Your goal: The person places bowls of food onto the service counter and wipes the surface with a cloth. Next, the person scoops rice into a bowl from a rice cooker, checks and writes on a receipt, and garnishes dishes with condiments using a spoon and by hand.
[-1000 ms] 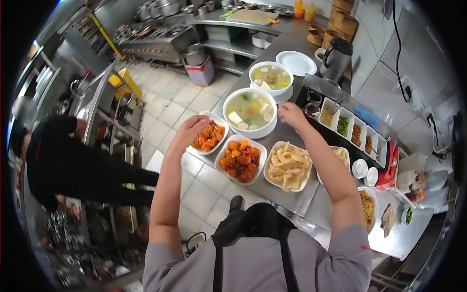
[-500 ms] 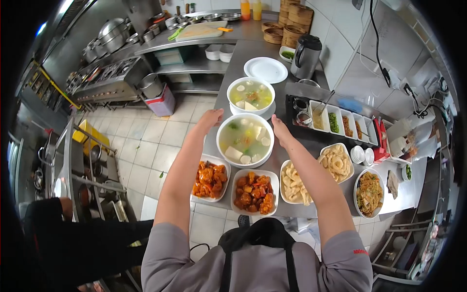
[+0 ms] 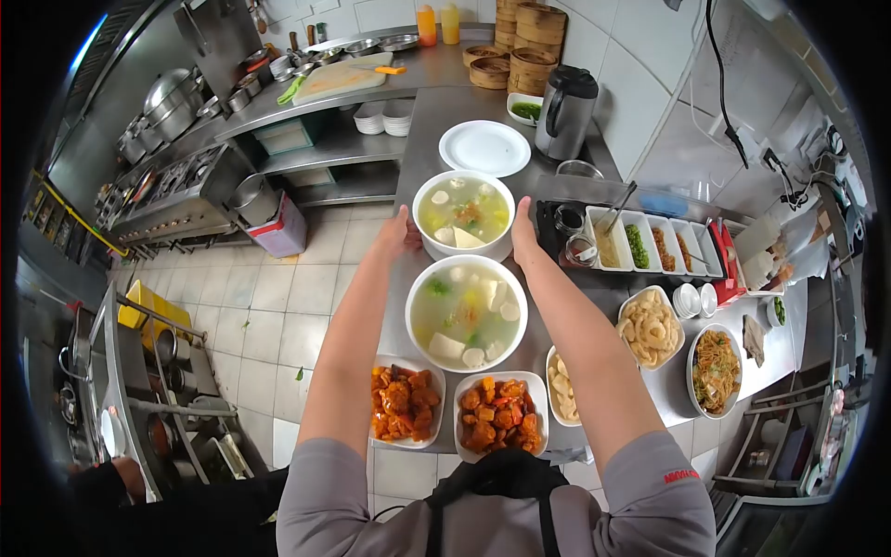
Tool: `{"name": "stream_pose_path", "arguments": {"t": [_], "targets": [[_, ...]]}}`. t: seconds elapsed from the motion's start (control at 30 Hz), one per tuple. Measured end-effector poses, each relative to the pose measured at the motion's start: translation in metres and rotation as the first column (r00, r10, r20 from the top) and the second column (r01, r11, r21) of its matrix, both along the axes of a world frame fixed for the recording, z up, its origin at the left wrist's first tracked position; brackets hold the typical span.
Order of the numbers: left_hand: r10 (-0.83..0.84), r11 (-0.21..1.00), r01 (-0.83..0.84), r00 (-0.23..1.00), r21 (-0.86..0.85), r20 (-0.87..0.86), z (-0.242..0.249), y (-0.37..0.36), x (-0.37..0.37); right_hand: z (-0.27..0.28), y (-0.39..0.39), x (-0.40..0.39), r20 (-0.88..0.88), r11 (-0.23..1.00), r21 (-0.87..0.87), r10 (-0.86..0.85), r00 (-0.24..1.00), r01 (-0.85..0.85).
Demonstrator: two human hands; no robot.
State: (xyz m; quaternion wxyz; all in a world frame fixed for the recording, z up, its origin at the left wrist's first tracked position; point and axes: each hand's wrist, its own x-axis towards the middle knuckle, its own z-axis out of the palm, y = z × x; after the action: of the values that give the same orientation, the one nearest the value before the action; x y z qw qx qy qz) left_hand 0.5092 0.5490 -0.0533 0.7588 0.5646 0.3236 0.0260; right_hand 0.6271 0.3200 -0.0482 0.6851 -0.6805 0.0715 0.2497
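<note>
My left hand (image 3: 399,232) is at the left side of the farther soup bowl (image 3: 462,212), thumb up, fingertips by the rim of the plate under it. On the opposite side is my right hand (image 3: 524,227), thumb raised and fingers partly hidden. Both hands look open around the bowl; whether they press on it or its plate is hard to see. This white bowl holds pale broth with tofu, round slices and greens. Closer to me stands a larger-looking soup bowl (image 3: 466,313), between my forearms.
Two dishes of red-glazed pieces (image 3: 501,415) sit at the counter's near edge. Fried rings (image 3: 650,327) and noodles (image 3: 715,371) stand right. Beyond the bowls lie a white plate (image 3: 484,148) and a jug (image 3: 566,111). A condiment rack (image 3: 640,243) lines the wall. A dark sleeve shows lower left.
My hands have moved forward from beside the gap between the bowls to both sides of the farther bowl. The view has shifted, and the nearer bowl appears lower in it.
</note>
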Motion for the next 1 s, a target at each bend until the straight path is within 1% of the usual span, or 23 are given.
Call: {"name": "stream_pose_path", "arguments": {"t": [0.1,0.13,0.23,0.27,0.37,0.47,0.57,0.6,0.7,0.8,0.9,1.0], "targets": [[-0.025,0.999,0.025,1.000,0.024,-0.016,0.012,-0.008,0.011,0.017,-0.001,-0.004,-0.028,0.999,0.018,0.036,0.999,-0.035],[-0.034,0.995,0.038,0.998,0.094,-0.052,0.027,-0.018,0.008,0.014,-0.001,0.001,-0.009,0.994,0.004,0.108,0.994,-0.108],[-0.098,0.991,0.104,0.993,0.090,-0.066,0.025,-0.012,0.016,0.012,0.000,0.010,-0.048,0.980,0.042,0.199,0.979,-0.197],[-0.112,0.984,0.122,0.990,0.127,-0.080,0.019,-0.009,0.019,0.011,0.000,0.010,-0.047,0.979,0.021,0.206,0.977,-0.205],[-0.044,0.981,0.053,0.998,0.185,-0.051,0.019,-0.014,0.018,0.013,0.007,0.007,-0.022,0.993,-0.071,0.093,0.995,-0.094],[-0.014,0.977,0.022,0.999,0.213,-0.037,0.008,-0.008,0.024,-0.002,0.011,0.020,-0.034,0.992,-0.028,0.120,0.992,-0.121],[-0.035,0.973,0.039,0.999,0.226,-0.021,0.013,-0.003,0.024,-0.010,0.016,0.032,-0.019,0.982,-0.011,0.186,0.982,-0.186],[-0.046,0.971,0.060,0.997,0.232,-0.064,0.019,-0.002,0.024,-0.005,0.017,0.031,-0.029,0.980,0.028,0.200,0.979,-0.199],[-0.023,0.966,0.031,0.999,0.256,-0.034,0.024,0.000,0.025,0.019,0.020,0.022,-0.089,0.987,0.050,0.159,0.983,-0.155],[-0.014,0.965,0.020,1.000,0.260,-0.025,0.025,0.006,0.025,0.015,0.028,0.033,-0.031,0.980,0.036,0.198,0.980,-0.197],[0.063,0.963,-0.045,0.996,0.264,-0.060,0.030,0.008,0.027,0.024,0.031,0.035,0.005,0.978,0.003,0.210,0.978,-0.210],[0.062,0.963,-0.056,0.998,0.265,-0.012,0.042,0.009,0.022,0.025,0.034,0.045,0.015,0.968,-0.008,0.251,0.968,-0.251]]}}
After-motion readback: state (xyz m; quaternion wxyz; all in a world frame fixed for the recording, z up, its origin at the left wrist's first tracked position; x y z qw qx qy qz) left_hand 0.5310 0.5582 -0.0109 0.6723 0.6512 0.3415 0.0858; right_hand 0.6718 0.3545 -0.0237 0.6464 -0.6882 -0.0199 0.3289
